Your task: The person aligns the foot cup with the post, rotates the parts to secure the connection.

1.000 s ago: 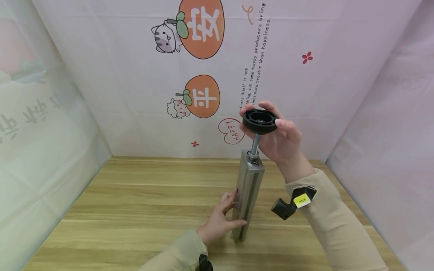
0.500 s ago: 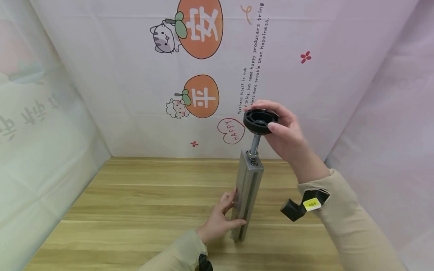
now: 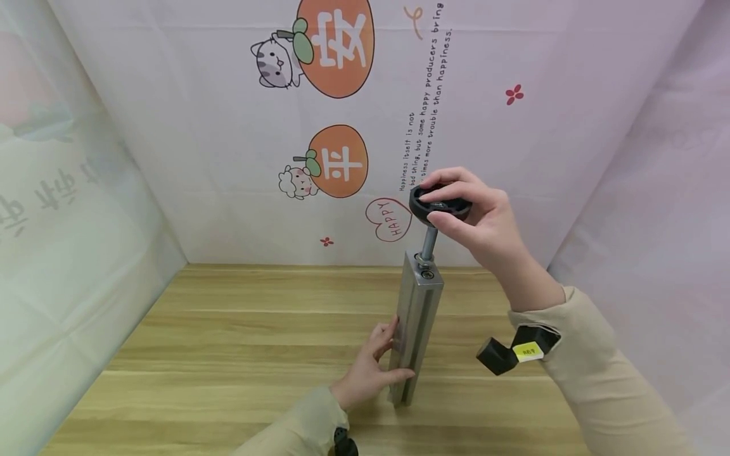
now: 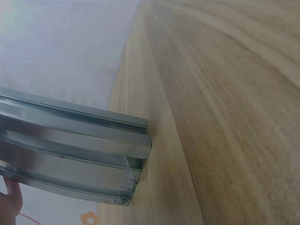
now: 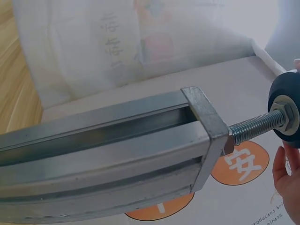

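A silver aluminium profile (image 3: 415, 329) stands upright on the wooden table, leaning slightly. My left hand (image 3: 369, 372) grips its lower part, thumb on the near side and fingers on the left. From an end plate on top rises a threaded bolt (image 3: 430, 243) with a hex nut (image 3: 424, 261) at its base. The bolt carries a round black levelling foot (image 3: 419, 212), hollow side up. My right hand (image 3: 485, 212) holds this foot by its rim, thumb in front and fingers over the top. In the right wrist view, bare thread (image 5: 258, 127) shows between foot and end plate.
The wooden table (image 3: 228, 342) meets a printed white cloth (image 3: 228, 190) at the back. Pale cloth walls stand on the left (image 3: 68, 253) and right (image 3: 639, 240). Black wrist mounts sit on both sleeves.
My right hand has turned around the levelling foot, its thumb moving left along the near rim and the wrist swinging right. My left hand and the profile stay in place.
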